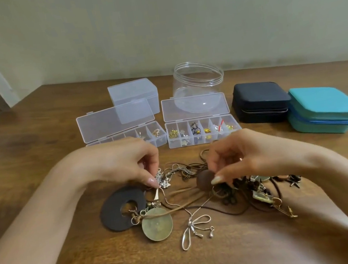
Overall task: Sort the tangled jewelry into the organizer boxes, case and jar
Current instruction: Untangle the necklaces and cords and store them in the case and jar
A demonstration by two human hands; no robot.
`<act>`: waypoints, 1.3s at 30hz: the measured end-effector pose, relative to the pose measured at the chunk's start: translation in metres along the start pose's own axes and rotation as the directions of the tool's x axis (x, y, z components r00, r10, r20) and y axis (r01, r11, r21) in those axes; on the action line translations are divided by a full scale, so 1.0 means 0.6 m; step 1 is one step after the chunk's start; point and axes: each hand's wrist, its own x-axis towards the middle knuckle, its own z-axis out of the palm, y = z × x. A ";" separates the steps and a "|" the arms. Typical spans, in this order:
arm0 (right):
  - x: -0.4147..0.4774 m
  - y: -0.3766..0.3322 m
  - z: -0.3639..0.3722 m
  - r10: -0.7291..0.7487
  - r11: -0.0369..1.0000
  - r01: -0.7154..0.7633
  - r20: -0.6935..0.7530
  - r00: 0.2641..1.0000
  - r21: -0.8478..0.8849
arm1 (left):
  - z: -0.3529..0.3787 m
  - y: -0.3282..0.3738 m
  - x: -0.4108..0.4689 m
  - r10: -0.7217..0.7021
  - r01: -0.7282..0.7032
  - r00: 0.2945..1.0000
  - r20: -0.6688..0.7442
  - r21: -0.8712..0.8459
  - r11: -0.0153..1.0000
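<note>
jewelry (195,128) lies inside the open, divided organizer box (171,141) at right.

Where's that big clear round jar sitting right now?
In the head view, the clear round plastic jar stands at the back, right of centre, behind the right-hand open organizer box, between the small closed clear box and the black zip case.
</note>
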 end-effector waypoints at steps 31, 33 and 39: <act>-0.018 0.037 -0.070 0.148 0.918 -0.285 -0.429 0.891 -0.276 | -0.020 -0.010 -0.007 0.065 -0.072 0.991 -0.121 -0.056 0.996; -0.022 0.042 -0.074 0.195 0.897 -0.331 -0.410 0.891 -0.292 | -0.016 -0.006 -0.007 0.075 -0.089 0.987 -0.141 -0.092 0.992; -0.027 0.045 -0.081 0.210 0.893 -0.351 -0.431 0.878 -0.280 | -0.016 -0.010 0.006 -0.071 0.057 0.817 -0.572 -0.043 0.997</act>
